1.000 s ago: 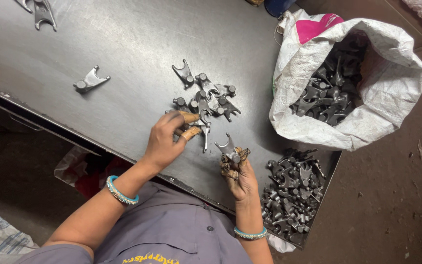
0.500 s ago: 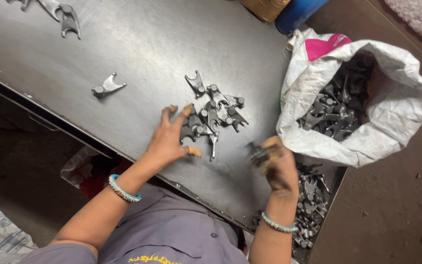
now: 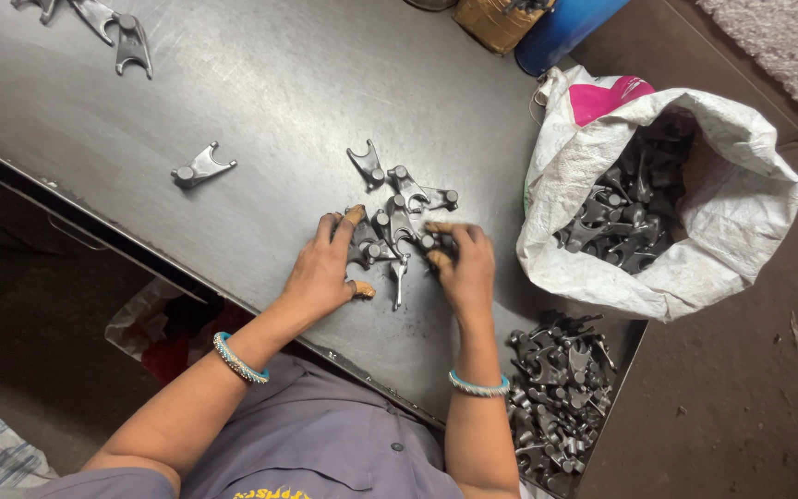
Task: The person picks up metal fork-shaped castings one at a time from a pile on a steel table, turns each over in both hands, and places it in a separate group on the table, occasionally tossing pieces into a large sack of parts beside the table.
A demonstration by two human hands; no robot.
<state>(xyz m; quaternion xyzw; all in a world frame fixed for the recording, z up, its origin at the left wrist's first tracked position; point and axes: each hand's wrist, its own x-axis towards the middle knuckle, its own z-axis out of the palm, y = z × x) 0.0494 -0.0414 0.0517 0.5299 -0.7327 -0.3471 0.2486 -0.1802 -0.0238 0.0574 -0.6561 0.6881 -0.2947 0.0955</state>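
Small pile of dark forged metal fork parts (image 3: 397,217) sits near the front edge of the grey steel table (image 3: 260,83), both hands on it. Left hand (image 3: 325,266) lies flat-ish over the pile's left side, fingers spread and loosely curved, fingertips touching the parts, thumb out to the side on bare table; nothing clearly gripped. Right hand (image 3: 462,268) is at the pile's right side, fingers curled in over one or two parts; cannot tell whether it has actually closed on a piece or is just pressing on it. Fingertips on both hands look rust-stained. One part pokes out of the pile toward the table edge, between the two hands. Beaded bangle on each wrist, grey shirt below. Further left on the table, well apart from the pile, a single fork part (image 3: 200,167) lies alone. Far corner, top left, a few more parts (image 3: 113,28) partly cut off by the frame. Right of the table, a white woven sack (image 3: 695,268) stands open on the floor, filled with the same parts. Below it, just beside the table corner, another heap of parts (image 3: 561,388) on the floor. Blue drum (image 3: 565,28) and a cardboard box (image 3: 491,18) beyond the table's far side.
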